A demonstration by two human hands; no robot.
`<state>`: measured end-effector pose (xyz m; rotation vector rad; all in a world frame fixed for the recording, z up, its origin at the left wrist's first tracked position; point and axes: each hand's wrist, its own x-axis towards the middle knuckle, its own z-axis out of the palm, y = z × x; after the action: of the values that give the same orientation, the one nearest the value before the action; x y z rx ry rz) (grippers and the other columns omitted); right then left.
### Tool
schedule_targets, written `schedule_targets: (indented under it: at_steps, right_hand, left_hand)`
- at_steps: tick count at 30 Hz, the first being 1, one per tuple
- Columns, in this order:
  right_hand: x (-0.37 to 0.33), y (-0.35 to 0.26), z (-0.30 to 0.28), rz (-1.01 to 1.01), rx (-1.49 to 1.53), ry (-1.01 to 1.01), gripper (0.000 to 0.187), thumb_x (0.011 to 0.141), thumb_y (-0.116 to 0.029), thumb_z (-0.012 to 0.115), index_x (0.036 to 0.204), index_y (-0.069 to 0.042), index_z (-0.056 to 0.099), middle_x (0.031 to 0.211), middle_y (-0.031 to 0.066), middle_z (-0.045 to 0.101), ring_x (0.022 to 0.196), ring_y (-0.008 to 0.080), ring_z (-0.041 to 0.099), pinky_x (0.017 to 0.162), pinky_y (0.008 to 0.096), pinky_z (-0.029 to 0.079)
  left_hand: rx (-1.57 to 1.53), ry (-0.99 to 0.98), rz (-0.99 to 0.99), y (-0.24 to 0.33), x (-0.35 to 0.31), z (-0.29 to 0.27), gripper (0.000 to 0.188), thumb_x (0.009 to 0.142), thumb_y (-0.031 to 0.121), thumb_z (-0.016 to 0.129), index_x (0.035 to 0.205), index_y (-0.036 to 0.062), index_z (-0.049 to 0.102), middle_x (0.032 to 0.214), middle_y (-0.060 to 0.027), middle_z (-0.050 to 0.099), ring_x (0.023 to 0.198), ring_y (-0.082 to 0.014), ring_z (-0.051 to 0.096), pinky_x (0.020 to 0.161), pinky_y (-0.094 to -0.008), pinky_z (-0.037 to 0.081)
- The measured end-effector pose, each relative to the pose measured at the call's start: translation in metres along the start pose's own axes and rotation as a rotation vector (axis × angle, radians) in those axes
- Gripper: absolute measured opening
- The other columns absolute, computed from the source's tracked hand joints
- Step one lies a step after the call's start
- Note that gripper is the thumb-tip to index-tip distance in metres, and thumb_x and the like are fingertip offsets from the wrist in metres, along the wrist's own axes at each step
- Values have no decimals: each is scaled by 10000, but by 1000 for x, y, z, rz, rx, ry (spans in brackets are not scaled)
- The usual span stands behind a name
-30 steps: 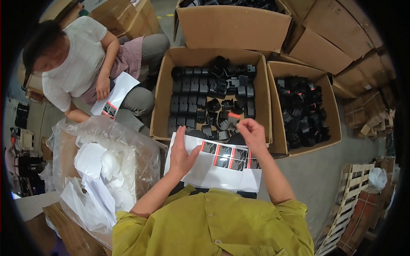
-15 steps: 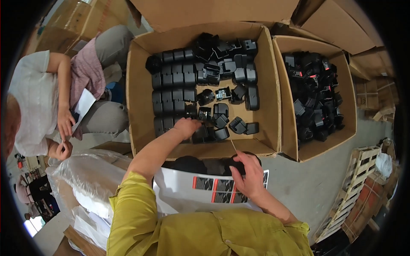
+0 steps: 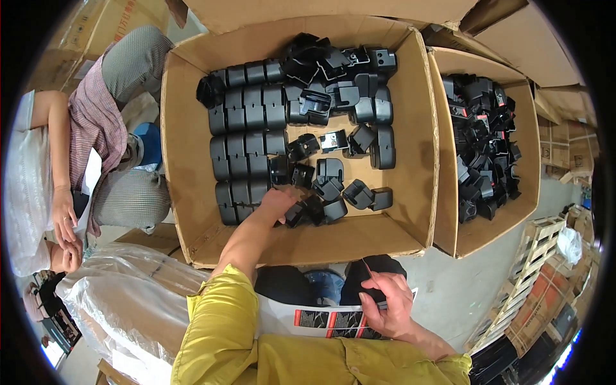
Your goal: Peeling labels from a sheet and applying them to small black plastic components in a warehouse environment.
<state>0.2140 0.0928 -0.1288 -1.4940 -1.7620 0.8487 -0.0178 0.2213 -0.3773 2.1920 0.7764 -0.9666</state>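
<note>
My left hand reaches into a large cardboard box, its smeared fingertips among black plastic housings near the front. Whether it grips one of them cannot be made out. Close to my body, outside the box, my right hand pinches a thin reddish label, seen almost edge-on. Below that hand, a white sheet with red and black printed labels lies across my lap. Neat rows of black housings fill the box's left side; looser ones lie at the middle and right.
A second cardboard box on the right holds a jumbled heap of black parts. To the left sits another person holding a white paper. Clear plastic wrapping lies at front left; a wooden pallet stands at right.
The view has shifted. My left hand stays among the front housings, its fingertips now blurred. The label in my right hand has turned from a pale edge to a reddish one.
</note>
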Motion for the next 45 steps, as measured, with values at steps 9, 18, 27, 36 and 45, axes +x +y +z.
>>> schedule_targets:
  at_steps: [9,18,27,36,45]
  right_hand:
    - [7,-13,4,9,-56,19,456,652,3,632,1084,-14,489,762,73,574,710,247,545,639,330,415]
    - [-5,-12,2,28,-79,6,458,640,4,631,1076,-7,489,777,61,582,716,230,554,638,315,412]
    - [8,-4,2,32,-73,-32,462,658,-15,639,1090,5,478,790,54,593,714,206,563,629,305,412]
    - [4,-14,5,15,-148,-43,479,679,-56,632,1123,-42,452,763,52,567,706,231,537,655,343,403]
    - [-8,-19,10,-146,-407,-52,499,711,-101,608,1166,-60,407,791,80,563,743,253,528,687,358,400]
  left_hand:
    - [56,396,-95,4,-36,-12,415,645,193,628,1016,62,494,990,-96,525,919,-246,529,753,-356,427]
    - [139,414,58,14,-11,26,412,725,116,502,1123,20,469,1142,-130,489,1099,-260,445,919,-340,359]
    - [-167,208,-56,12,17,13,699,662,224,630,1240,14,298,1067,-209,511,977,-319,521,834,-370,429]
    - [-1296,582,-156,-6,-87,-150,556,832,364,506,1257,30,376,1142,-102,528,1048,-219,494,895,-328,379]
    - [-2225,247,616,96,-262,-182,438,899,369,333,1169,47,456,1129,-144,518,961,-277,549,838,-416,447]
